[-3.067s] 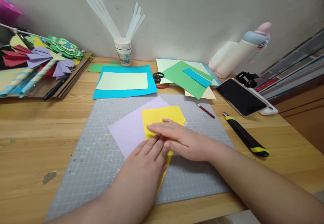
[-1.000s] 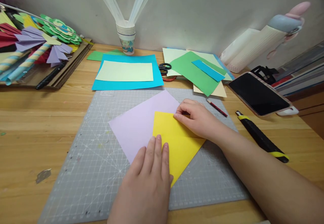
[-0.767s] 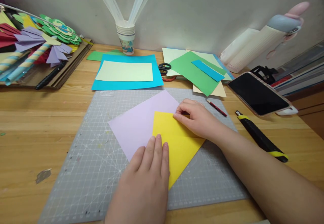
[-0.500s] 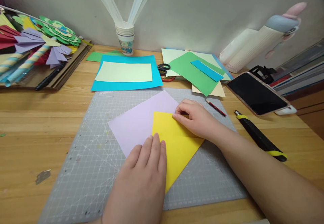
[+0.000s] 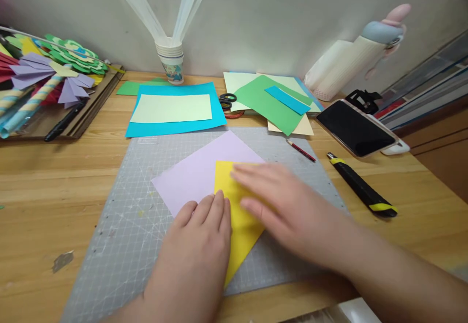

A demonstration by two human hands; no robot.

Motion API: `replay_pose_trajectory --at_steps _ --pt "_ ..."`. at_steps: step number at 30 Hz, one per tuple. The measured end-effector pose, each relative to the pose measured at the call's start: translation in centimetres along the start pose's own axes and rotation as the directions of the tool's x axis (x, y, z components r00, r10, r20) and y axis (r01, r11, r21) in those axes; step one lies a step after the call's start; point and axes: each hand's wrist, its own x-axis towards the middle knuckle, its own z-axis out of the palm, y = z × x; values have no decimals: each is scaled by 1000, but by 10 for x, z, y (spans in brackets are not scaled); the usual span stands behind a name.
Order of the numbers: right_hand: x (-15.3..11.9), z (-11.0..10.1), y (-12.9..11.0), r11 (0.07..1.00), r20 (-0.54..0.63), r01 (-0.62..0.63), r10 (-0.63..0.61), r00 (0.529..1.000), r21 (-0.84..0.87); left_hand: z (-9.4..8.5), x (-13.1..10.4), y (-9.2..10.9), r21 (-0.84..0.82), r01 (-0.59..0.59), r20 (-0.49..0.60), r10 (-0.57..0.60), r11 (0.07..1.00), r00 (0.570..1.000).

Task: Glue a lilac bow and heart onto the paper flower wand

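on yellow paper (image 5: 241, 233), left hand (image 5: 201, 250)

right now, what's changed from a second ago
The right hand has opened its grip at the top edge of the yellow paper and moved leftward over it, blurred. The left hand still rests on the paper's left side; lilac paper and pencil stayed put.

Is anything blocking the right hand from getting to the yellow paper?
No, nothing visible is in the way. The right hand is over the yellow paper, though blur hides whether it touches. The purple paper lies partly underneath, not between.
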Motion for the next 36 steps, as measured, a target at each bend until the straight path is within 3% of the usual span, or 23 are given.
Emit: replay_pose_trajectory --at_steps 2,4,9,16,20,31,36 --pt "-17 7 -24 998 165 16 -26 986 58 -4 -1 -1 -11 -10 30 10 1000 1000" --pt "-34 22 -41 996 212 -9 -10 977 92 -7 -2 -1 -4 -21 57 21 1000 998" --pt "-63 52 -50 993 186 -113 103 977 45 -11 0 0 58 -57 120 50 997 992" --pt "-82 44 -39 968 128 -247 252 959 -50 -20 5 0 63 -37 259 19 997 966" --pt "-92 41 -26 936 54 -343 348 936 -74 -22 5 1 55 -29 287 12 998 958" --pt "-97 29 13 853 -88 -516 509 856 -79 -11 3 -3 54 -20 184 9 998 983" --pt "-89 27 17 827 -229 -549 515 826 -122 -9 6 -9 10 -14 123 12 1000 992"
